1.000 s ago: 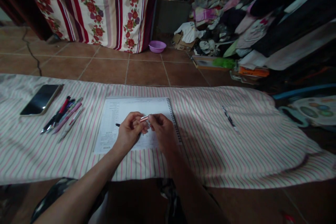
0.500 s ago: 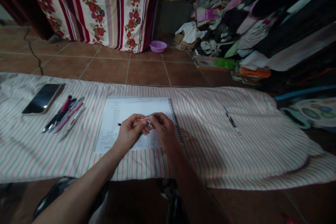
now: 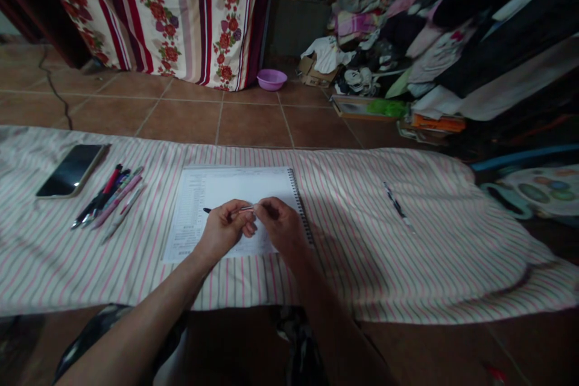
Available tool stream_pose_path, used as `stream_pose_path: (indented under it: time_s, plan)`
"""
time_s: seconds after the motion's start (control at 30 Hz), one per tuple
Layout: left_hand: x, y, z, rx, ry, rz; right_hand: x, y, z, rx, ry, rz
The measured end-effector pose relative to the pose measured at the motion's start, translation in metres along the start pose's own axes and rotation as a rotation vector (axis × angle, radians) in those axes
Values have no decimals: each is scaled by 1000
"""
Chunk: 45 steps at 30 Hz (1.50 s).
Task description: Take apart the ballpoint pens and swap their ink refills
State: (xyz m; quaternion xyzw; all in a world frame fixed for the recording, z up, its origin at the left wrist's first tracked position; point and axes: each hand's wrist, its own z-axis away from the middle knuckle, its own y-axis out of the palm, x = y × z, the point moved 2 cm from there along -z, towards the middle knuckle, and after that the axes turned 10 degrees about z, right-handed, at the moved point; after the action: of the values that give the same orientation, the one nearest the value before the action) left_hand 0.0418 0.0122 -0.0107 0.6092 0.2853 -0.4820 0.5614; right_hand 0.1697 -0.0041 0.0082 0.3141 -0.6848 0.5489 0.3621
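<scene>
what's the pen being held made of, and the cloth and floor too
The pen looks plastic with a shiny, metal-looking middle that glints; too small to be sure. The cloth is soft woven fabric, matte, striped, with folds and rumpled edges. The floor is brown ceramic-looking tile with grout lines and faint sheen.

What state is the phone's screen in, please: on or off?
Off: the phone lies face up on the striped cloth, screen dark, only reflecting light.

A notebook is laid on the cloth; a bunch of pens and a phone (farthest out) are set to its left, a lone pen to its right.
</scene>
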Motion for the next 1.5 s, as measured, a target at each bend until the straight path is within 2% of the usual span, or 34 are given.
stream_pose_path:
  time_s: [0.37,0.6,0.77,1.0,1.13,1.33,1.5]
  plan:
    - [-5,1,0,-16,22,47,-5,5,-1,72,18,-242]
    - [-3,3,-1,-33,51,78,-7,4,-1,48,53,-197]
    - [0,3,-1,-74,72,76,-6,0,-3,49,71,-42]
    - [-3,3,0,-39,-5,60,-2,-6,-6,108,-90,258]
    - [-5,2,2,-26,-68,96,2,-6,-4,167,-121,276]
    - [-8,-1,1,-8,-115,151,12,-1,0,33,-215,298]
    - [-16,-3,2,-53,-195,204,15,3,1,11,-291,278]
